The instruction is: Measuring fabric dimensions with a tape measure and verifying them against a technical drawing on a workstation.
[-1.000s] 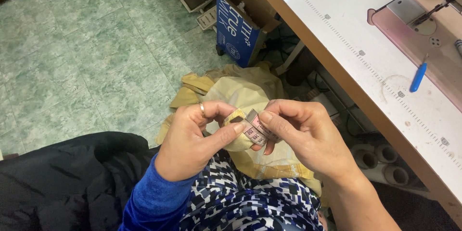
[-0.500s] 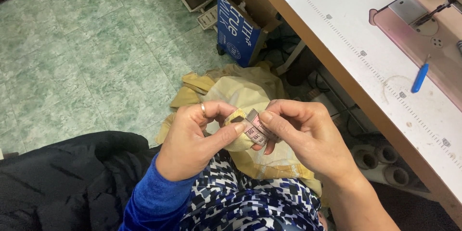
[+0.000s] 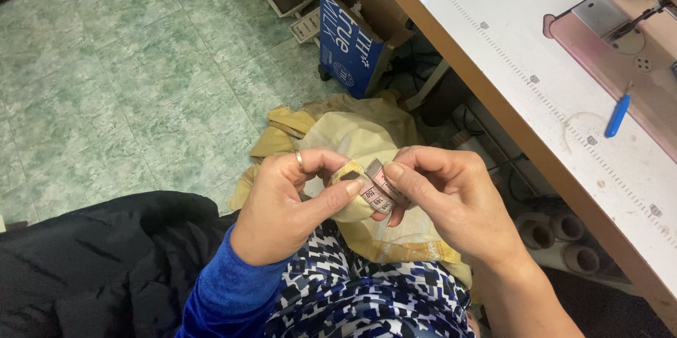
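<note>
Beside the white table (image 3: 508, 35), both hands pinch a measuring tape (image 3: 379, 190).

Two bare hands show, a left hand (image 3: 282, 211) and a right hand (image 3: 451, 204). There is one folded pink measuring tape (image 3: 381, 188), one pale yellow cloth (image 3: 352, 137), one blue-handled tool (image 3: 616, 115), one blue cardboard box (image 3: 349, 45), and three white thread cones (image 3: 557, 236).

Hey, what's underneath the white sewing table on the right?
Under the white table stand pale thread cones, dark cables and a blue carton at its edge. The tabletop covers whatever sits farther back.
</note>
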